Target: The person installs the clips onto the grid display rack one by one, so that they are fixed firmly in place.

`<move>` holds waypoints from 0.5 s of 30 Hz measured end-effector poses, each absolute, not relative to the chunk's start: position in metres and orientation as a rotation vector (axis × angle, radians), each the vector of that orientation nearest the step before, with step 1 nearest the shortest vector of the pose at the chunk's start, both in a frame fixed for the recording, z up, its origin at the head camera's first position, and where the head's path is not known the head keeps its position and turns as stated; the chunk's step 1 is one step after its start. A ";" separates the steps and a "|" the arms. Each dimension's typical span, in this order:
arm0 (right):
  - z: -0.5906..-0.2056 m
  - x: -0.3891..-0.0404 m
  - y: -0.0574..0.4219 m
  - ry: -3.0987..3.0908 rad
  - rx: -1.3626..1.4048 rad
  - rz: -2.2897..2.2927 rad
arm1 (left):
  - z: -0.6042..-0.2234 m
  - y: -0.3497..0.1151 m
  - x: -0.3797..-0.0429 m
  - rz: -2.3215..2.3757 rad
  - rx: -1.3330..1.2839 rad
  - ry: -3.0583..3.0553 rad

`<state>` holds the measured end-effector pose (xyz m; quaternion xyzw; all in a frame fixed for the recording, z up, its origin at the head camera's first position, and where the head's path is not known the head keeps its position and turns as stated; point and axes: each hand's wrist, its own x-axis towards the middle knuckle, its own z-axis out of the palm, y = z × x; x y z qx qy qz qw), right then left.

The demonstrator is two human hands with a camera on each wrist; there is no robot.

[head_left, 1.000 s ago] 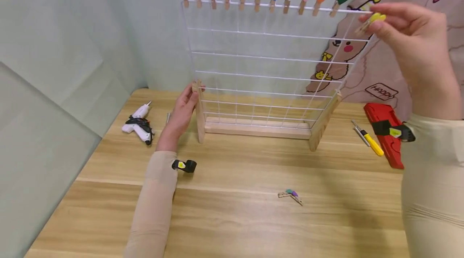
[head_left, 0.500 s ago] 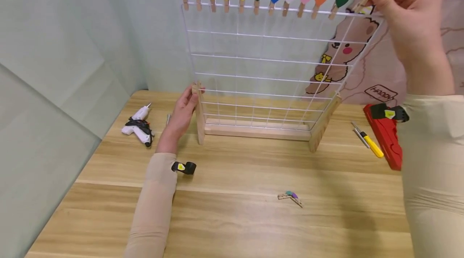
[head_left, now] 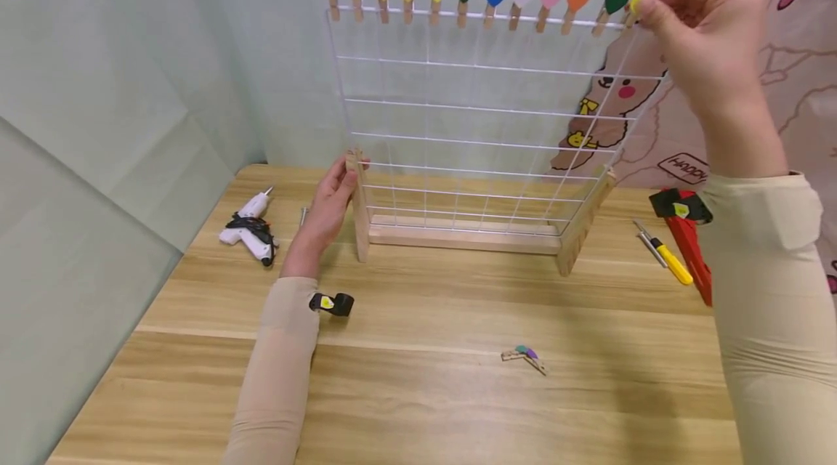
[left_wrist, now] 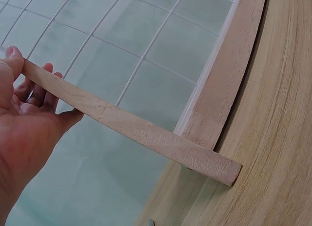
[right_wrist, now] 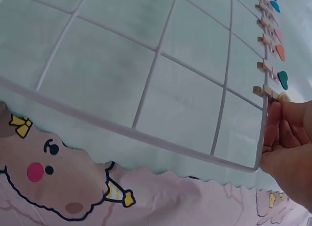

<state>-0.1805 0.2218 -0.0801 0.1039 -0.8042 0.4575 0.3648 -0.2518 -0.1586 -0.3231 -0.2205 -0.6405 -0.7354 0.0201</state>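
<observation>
A white wire grid (head_left: 477, 116) stands upright in a wooden base (head_left: 464, 236) on the table. Along its top wire sits a row of small wooden clothespins with coloured hearts, ending at a dark green heart clothespin (head_left: 615, 3). Just right of that one, my right hand (head_left: 716, 36) pinches a yellow heart clothespin (head_left: 636, 3) between thumb and finger; in the right wrist view its wooden jaws straddle the top wire. My left hand (head_left: 327, 203) grips the upper end of the left wooden upright (left_wrist: 126, 121), fingers behind it. Two loose clothespins (head_left: 525, 356), teal and purple, lie on the table.
On the left lies a white glue gun (head_left: 250, 225) with its black cord wrapped round it. To the right are a yellow-handled screwdriver (head_left: 670, 258) and a red case (head_left: 693, 247), partly behind the right sleeve. A pink patterned curtain (head_left: 732, 123) hangs behind.
My right hand has raised the yellow heart clothespin from beside the grid's right corner onto the top wire, then moved left to the dark green one. The left hand stays put.
</observation>
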 end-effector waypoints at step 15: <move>-0.076 -0.174 0.221 -2.128 0.260 1.286 | -0.323 -0.158 -0.252 -2.291 -0.685 -1.969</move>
